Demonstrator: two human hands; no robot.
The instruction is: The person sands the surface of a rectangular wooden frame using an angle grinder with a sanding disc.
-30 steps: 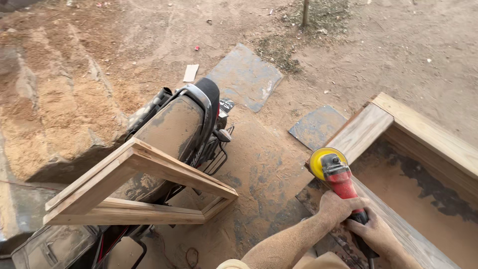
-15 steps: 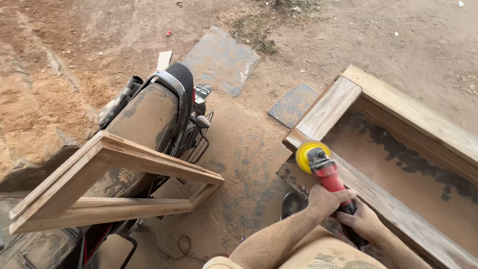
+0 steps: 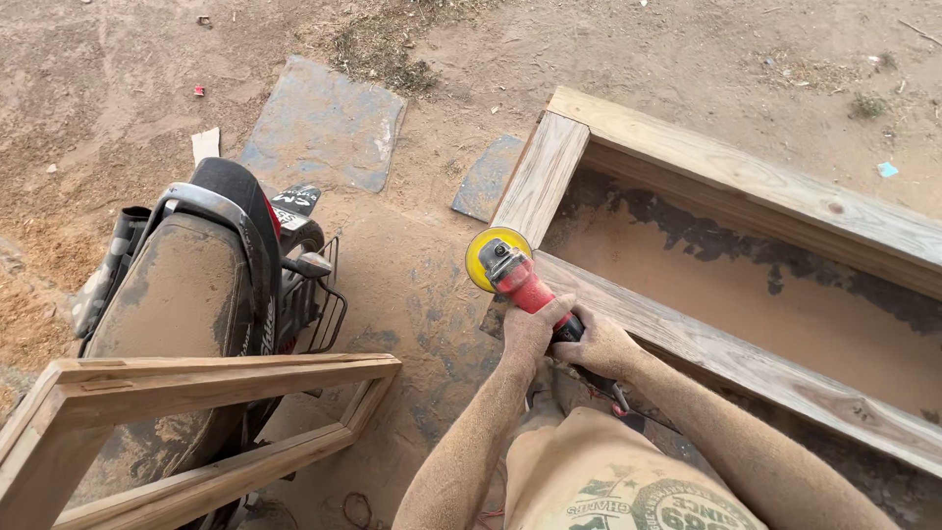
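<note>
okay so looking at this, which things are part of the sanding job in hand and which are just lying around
In use: red angle grinder with yellow disc, gripped by left hand and right hand; large wooden frame.

Lying about: dusty motorbike, smaller wooden frame, flat slabs.

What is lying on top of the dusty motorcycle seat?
A smaller wooden frame rests across the motorcycle seat; dust coats the bare part. The seat's front end is covered by that frame. Both hands, left hand and right hand, grip the red grinder.

Red angle grinder (image 3: 525,283) with yellow disc, tilted against corner of pale wooden frame (image 3: 746,186).
</note>
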